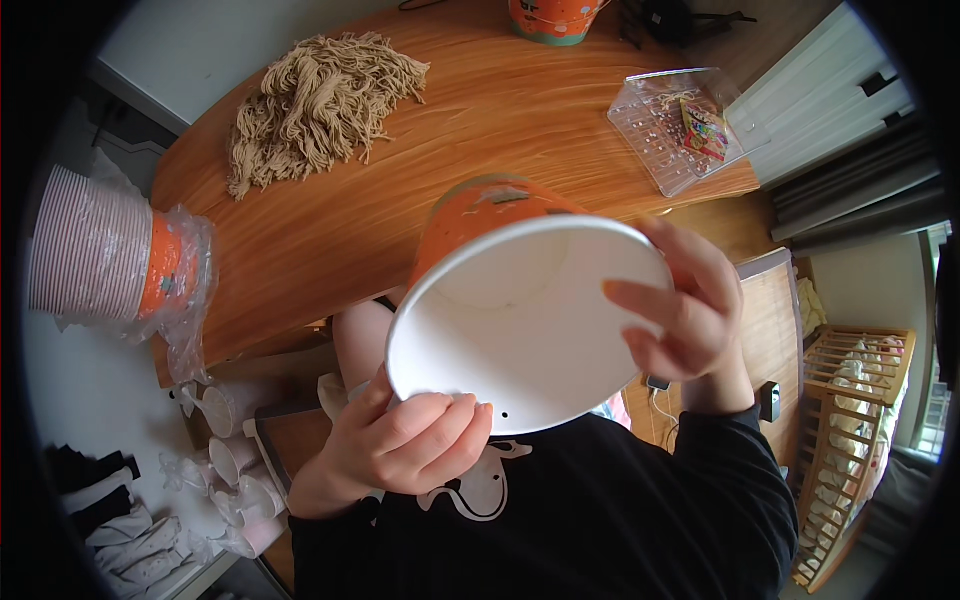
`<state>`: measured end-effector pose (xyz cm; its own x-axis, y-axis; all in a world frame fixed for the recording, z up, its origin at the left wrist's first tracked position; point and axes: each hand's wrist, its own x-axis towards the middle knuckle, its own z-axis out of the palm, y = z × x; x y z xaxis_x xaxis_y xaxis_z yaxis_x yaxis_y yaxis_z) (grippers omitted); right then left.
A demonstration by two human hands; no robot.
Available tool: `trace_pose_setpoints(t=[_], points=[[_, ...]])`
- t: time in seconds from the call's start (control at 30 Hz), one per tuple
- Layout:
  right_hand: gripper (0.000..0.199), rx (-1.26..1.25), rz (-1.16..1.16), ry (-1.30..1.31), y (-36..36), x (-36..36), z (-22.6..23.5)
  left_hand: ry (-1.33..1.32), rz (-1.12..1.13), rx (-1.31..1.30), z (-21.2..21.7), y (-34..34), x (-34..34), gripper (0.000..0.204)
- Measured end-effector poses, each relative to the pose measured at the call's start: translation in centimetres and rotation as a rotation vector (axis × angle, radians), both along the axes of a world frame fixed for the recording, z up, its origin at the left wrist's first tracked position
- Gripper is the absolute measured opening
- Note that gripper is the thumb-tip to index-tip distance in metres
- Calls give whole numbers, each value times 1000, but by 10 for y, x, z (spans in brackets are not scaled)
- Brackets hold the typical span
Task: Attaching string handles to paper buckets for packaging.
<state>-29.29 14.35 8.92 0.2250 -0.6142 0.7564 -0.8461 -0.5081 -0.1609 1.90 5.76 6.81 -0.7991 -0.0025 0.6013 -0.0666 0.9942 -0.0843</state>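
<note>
An orange paper bucket with a white inside is tilted so that its mouth faces me. One small dark hole shows near its lower rim. My left hand is closed on the rim at the lower left, fingertips over the edge. At the right rim is my right hand, its curled fingers reaching over the edge into the mouth and a little blurred. A heap of beige cord pieces lies on the wooden table beyond the bucket.
A clear plastic bin with a small packet and tiny bits stands at the table's right. Another orange bucket is at the back. Wrapped nested buckets stand left, bagged white tubs below. A wooden crib is at right.
</note>
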Motion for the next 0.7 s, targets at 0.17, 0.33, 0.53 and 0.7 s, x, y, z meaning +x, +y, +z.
trace_pose_setpoints(t=[0.17,0.33,0.53,0.7], points=[[51,-56,211,271,10,-2,0,14,38,43,4,-2,0,18],[16,105,166,395,15,-11,-7,143,-41,22,0,3,-8,21],[22,-93,-35,-170,13,-85,-21,404,-56,221,-17,2,-10,29],[36,-33,190,-1756,-21,-163,-37,243,17,206,-18,3,0,12]])
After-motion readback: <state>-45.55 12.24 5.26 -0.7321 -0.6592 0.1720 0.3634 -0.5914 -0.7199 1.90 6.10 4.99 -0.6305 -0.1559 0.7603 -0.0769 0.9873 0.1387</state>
